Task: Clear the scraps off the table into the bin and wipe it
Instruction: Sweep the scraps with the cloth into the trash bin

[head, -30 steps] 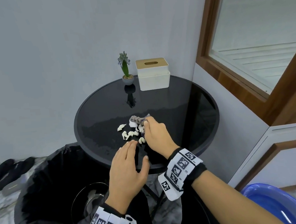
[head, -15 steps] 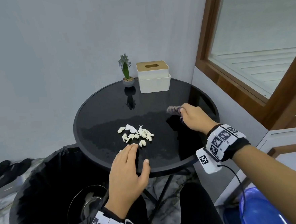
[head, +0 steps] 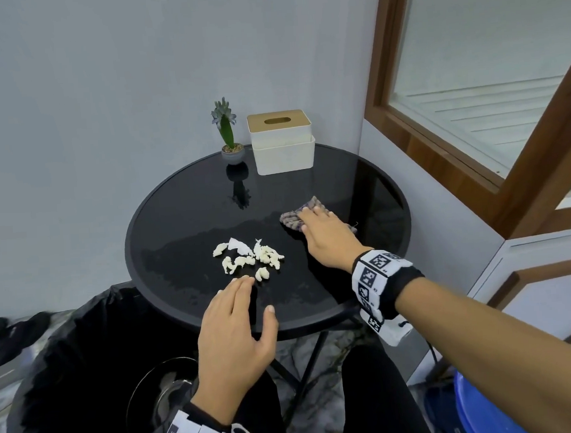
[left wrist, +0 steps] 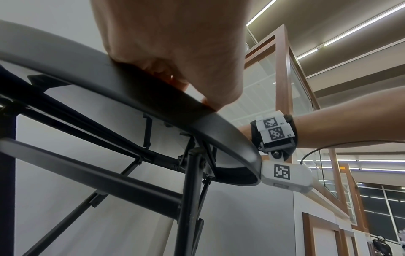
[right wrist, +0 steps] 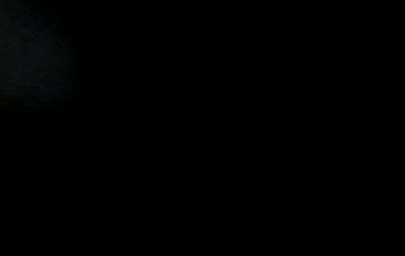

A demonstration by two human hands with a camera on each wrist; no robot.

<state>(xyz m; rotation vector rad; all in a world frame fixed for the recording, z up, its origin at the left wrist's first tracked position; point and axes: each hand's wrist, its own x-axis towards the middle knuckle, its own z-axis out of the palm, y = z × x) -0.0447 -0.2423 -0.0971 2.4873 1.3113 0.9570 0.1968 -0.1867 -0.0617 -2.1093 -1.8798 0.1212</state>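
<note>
- Leftmost, dark slippers lie on the marbled floor beside the bin.
- Next, the round bin lined with a black plastic bag stands below the near-left edge of the table, its mouth open upward.
- Above it, the left hand rests at the near rim of the table, fingers straight and together, thumb spread out to the side, holding nothing; its fingertips lie just beside the nearest scrap. From the left wrist view, the palm sits on the curved metal rim, with the folding black legs underneath.
- Centrally, the round black glass table carries a loose cluster of white crumpled paper scraps on its near-middle part, over a smeared, damp-looking patch.
- Further back, a small potted plant in a grey pot stands at the far edge, and just to its right a white tissue box with a wooden lid.
- Right of the scraps and apart from them, the right hand lies flat, fingers extended, pressing a grey-purple knitted cloth against the tabletop.
- The right wrist view is black, so it shows nothing of that grip.
- At the far right, a wood-framed window and, low down, a blue plastic tub.
</note>
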